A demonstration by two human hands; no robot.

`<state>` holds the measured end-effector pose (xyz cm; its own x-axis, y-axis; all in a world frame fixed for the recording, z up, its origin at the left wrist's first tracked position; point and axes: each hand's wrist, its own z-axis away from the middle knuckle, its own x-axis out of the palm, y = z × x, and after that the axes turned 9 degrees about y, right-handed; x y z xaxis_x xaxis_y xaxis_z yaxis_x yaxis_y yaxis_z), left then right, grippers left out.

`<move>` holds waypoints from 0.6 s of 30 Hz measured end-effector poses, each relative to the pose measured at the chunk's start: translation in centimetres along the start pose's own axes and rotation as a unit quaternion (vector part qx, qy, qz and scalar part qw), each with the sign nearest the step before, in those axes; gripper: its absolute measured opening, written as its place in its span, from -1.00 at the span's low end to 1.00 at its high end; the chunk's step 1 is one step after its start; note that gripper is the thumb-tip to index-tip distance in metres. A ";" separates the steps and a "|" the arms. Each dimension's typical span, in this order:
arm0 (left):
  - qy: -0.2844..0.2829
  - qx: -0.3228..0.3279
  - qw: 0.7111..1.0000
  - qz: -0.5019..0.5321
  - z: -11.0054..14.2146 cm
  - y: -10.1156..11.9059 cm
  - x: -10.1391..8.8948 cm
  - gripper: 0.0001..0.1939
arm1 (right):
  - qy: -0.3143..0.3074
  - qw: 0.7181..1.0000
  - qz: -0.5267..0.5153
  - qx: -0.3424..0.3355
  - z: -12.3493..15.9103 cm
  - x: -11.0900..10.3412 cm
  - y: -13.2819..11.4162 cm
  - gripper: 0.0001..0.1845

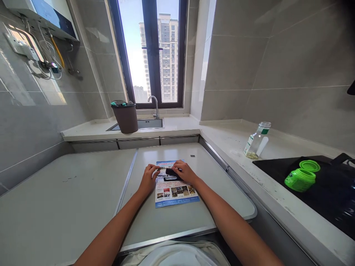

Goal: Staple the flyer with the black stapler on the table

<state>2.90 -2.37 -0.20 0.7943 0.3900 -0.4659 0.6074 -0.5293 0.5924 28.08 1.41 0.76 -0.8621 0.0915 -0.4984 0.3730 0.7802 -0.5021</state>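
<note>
A printed flyer (pixel 176 194) with a blue border and small photos lies flat on the grey table (pixel 172 221) in front of me. A small dark object (pixel 172 172) rests on its upper half. My right hand (pixel 185 172) has its fingers curled over that dark object. My left hand (pixel 149 177) is pinched at the object's left end, over the flyer's top left part. What exactly the dark object is I cannot make out.
A brown bin (pixel 125 116) stands by the sink (pixel 151 123) and tap (pixel 155 105) under the window. On the right counter stand a clear bottle (pixel 256 142) and a green lidded jar (pixel 301 176) on a black hob (pixel 318 192). A small dark bit (pixel 192 156) lies beyond the flyer.
</note>
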 end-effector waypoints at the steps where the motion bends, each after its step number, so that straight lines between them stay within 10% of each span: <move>1: -0.003 0.001 1.000 -0.002 0.0 0.1 -0.1 -0.80 | -0.001 1.000 -0.004 0.003 0.0 0.0 0.0 -0.61; 18: -0.078 -0.019 0.997 -0.022 0.1 0.4 -0.6 -0.85 | -0.036 0.999 0.006 0.020 -0.1 0.1 0.1 -0.44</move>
<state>2.71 -2.92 0.21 0.7569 0.2878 -0.5867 0.6435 -0.4847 0.5924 28.00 1.59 0.71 -0.8316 0.0545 -0.5527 0.3968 0.7546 -0.5226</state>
